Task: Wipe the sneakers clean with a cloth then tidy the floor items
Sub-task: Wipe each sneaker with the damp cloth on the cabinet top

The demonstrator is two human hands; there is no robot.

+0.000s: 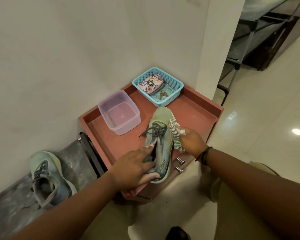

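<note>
Tucked into the wall corner, the red tray-topped surface [194,108] is carrying a clear tub [119,112] and a blue basket [157,86]. Off to the left, the second sneaker [48,177] is waiting on a dusty low rack (plainly not wiped yet). The left hand [133,168] is gripping the first sneaker [160,144] by its collar over the surface, while the right hand [192,142] is clamping a striped cloth [176,131] against its side. Wiping seems underway; next, I'd guess, comes turning the sneaker.
</note>
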